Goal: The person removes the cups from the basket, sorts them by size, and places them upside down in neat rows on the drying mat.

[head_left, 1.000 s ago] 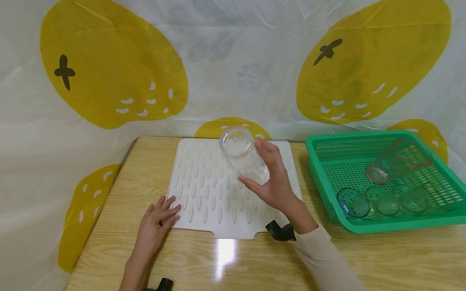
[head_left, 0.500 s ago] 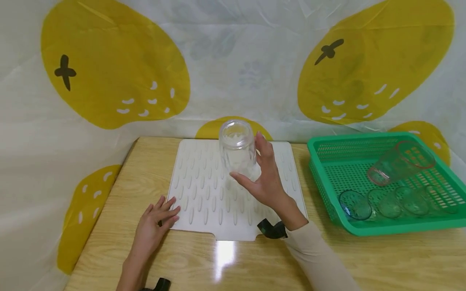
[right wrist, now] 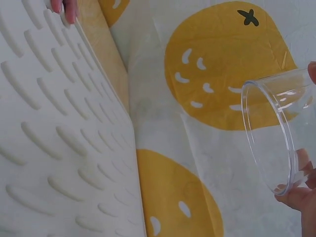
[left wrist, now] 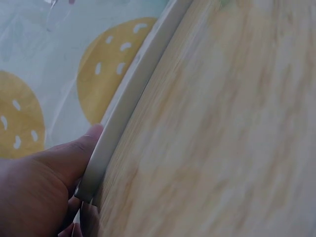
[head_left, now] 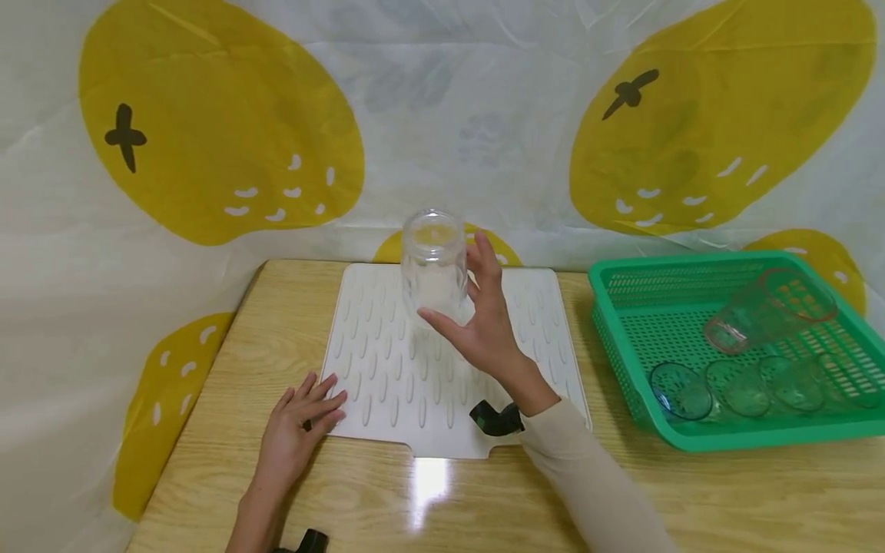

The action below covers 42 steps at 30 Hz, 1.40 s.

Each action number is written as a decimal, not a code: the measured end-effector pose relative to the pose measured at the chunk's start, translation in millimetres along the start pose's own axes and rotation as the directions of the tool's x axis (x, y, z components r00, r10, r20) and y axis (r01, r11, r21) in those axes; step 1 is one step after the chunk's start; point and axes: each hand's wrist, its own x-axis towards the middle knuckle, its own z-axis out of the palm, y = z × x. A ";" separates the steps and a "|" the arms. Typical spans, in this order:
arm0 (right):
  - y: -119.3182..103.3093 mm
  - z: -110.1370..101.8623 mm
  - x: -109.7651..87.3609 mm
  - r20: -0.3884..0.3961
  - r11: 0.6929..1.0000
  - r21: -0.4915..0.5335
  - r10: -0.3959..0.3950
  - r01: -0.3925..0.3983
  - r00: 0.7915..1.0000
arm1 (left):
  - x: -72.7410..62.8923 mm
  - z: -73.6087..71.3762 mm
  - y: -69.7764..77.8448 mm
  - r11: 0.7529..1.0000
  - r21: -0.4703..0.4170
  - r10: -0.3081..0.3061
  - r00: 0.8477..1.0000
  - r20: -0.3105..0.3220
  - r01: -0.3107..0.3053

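Observation:
My right hand [head_left: 491, 330] holds a clear drinking glass [head_left: 434, 261] by its side, thumb on the near side and fingers on the far side. The glass is upside down, base up, over the back of a white ribbed drying mat [head_left: 379, 369]. In the right wrist view the open rim of the glass [right wrist: 287, 148] faces the mat [right wrist: 74, 116], with a gap between them. At the mat's left front corner rests my left hand [head_left: 297, 422], its fingers spread and fairly straight. The left wrist view shows its thumb [left wrist: 74, 153] against the mat's edge.
To the right stands a green plastic basket [head_left: 615, 369]. A pink-tinted tumbler [head_left: 760, 311] lies tilted in it, behind a row of several glasses [head_left: 681, 392] along the front. A curtain [head_left: 442, 138] with yellow fruit prints hangs behind the wooden table [head_left: 359, 499].
My right hand has carried the glass left and toward the back, and the glass has gone from tilted to nearly upright, base up. My left hand has stayed in place.

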 end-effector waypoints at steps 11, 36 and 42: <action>-4.4 24.3 12.9 0.035 0.995 0.054 0.087 -0.089 0.996 | -15.3 -0.4 -10.0 0.993 0.096 0.081 0.994 -0.077 -0.073; 69.6 66.5 30.4 0.119 0.989 -0.076 0.136 -0.128 0.984 | -4.6 8.9 -9.6 0.989 0.070 0.138 0.982 -0.127 -0.130; 83.3 73.9 28.5 0.135 0.980 -0.105 0.182 -0.168 0.974 | -4.9 8.6 -9.9 0.990 0.071 0.131 0.985 -0.113 -0.123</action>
